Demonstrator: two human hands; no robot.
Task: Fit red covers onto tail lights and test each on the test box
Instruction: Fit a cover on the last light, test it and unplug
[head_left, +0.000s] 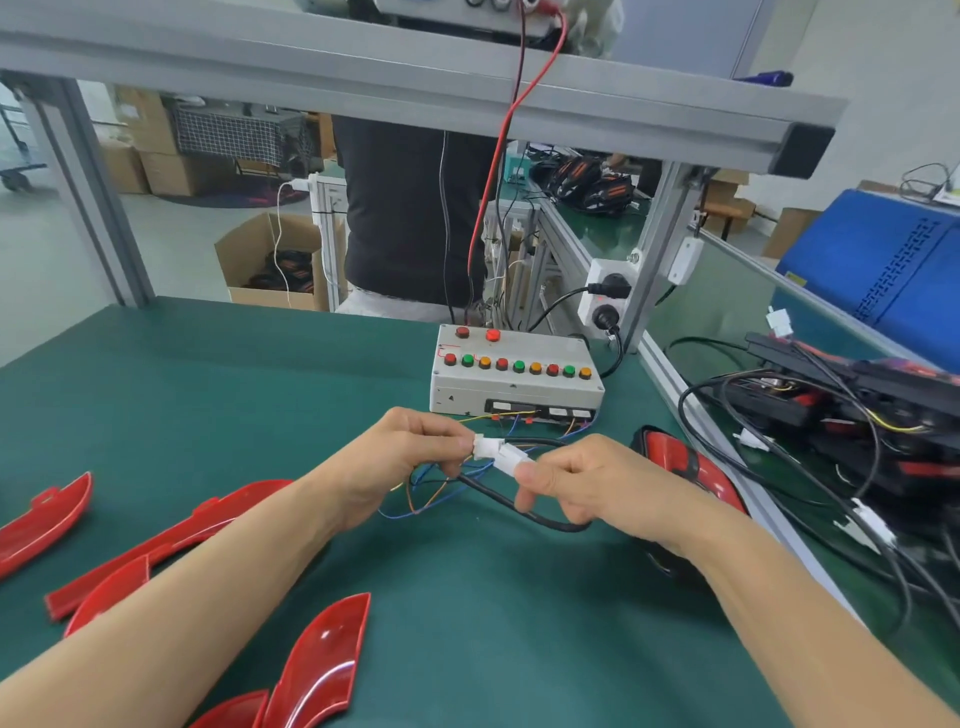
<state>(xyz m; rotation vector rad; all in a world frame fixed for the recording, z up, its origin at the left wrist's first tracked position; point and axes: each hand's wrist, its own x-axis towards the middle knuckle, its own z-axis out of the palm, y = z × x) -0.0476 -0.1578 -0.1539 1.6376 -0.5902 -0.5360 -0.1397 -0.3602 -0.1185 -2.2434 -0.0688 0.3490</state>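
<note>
Nearest the viewer, a glossy red cover (321, 660) lies on the green bench mat (467, 623), a curved, blade-shaped shell with a bright highlight along its face. 4 more red covers lie to the left: 1 at the bottom edge (234, 712), 1 partly under the left forearm (111, 592), 1 long piece (171, 540) and 1 at the far left (44, 519).

At centre, the left hand (395, 462) pinches a white connector (488, 447) between thumb and fingertips. The right hand (597, 488) pinches the mating white connector (511, 461), and the 2 housings touch end to end (whether fully seated cannot be told). Thin blue, yellow and orange wires (431, 493) trail from the left connector; a black cable (519, 512) loops beneath the right hand.

Just behind the right wrist, a tail light (685, 467) rests on the mat, its black body carrying a red cover, partly hidden by the forearm.

Beyond the hands stands the grey test box (514, 384), with 9 red, green and orange lamps in 1 row and 2 red buttons above. A heap of black harnesses and lamp parts (841, 415) occupies the adjoining bench at right.
</note>
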